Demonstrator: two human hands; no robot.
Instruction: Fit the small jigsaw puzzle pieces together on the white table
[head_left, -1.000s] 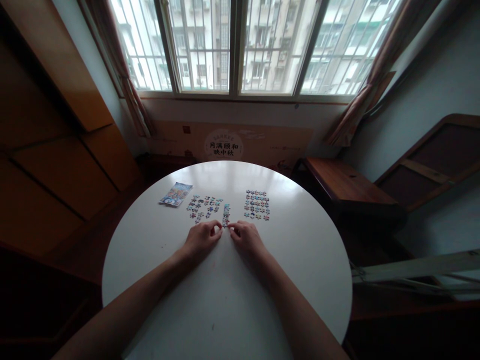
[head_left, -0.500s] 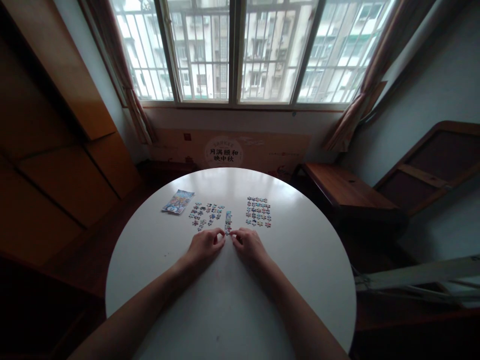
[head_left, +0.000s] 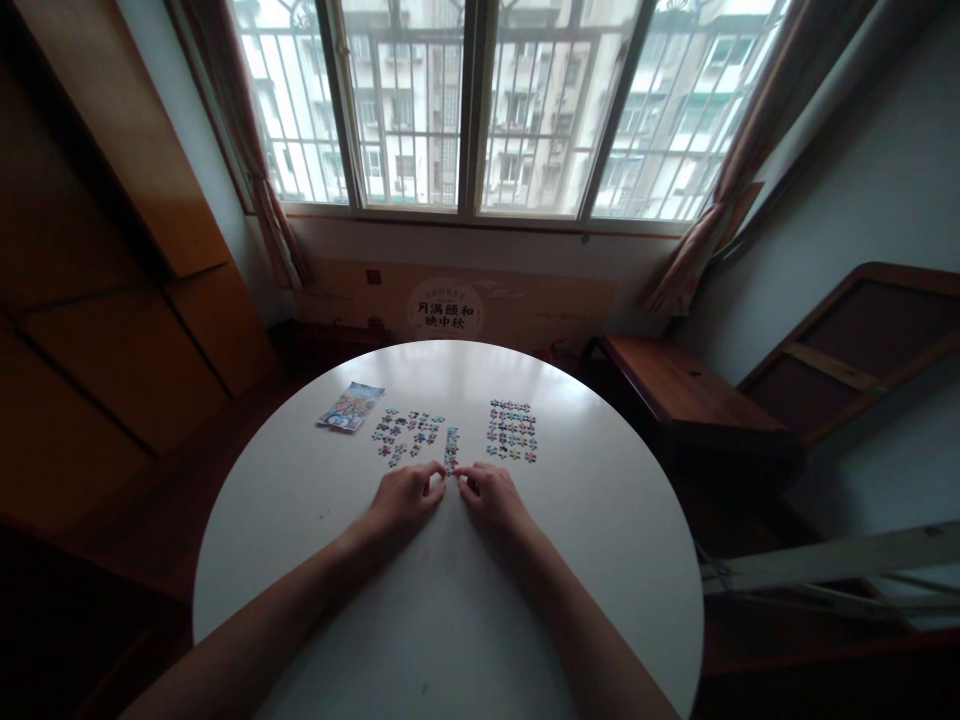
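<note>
My left hand (head_left: 405,493) and my right hand (head_left: 491,493) rest side by side on a round white table (head_left: 450,620). Both have fingers curled in a pinch at the near end of a short strip of joined puzzle pieces (head_left: 451,446). Loose puzzle pieces (head_left: 405,432) lie scattered just beyond my left hand. A second group of puzzle pieces (head_left: 511,432) lies laid out in rows beyond my right hand. A small printed picture card (head_left: 350,405) lies further left on the table.
A barred window (head_left: 480,100) with curtains fills the far wall, a printed cardboard panel (head_left: 450,305) leaning below it. A low wooden bench (head_left: 690,385) stands right of the table. Wooden cupboards (head_left: 112,300) line the left side.
The view has shifted slightly and the table sits a little lower in frame. Both hands stay pinched at the near end of the joined strip.
</note>
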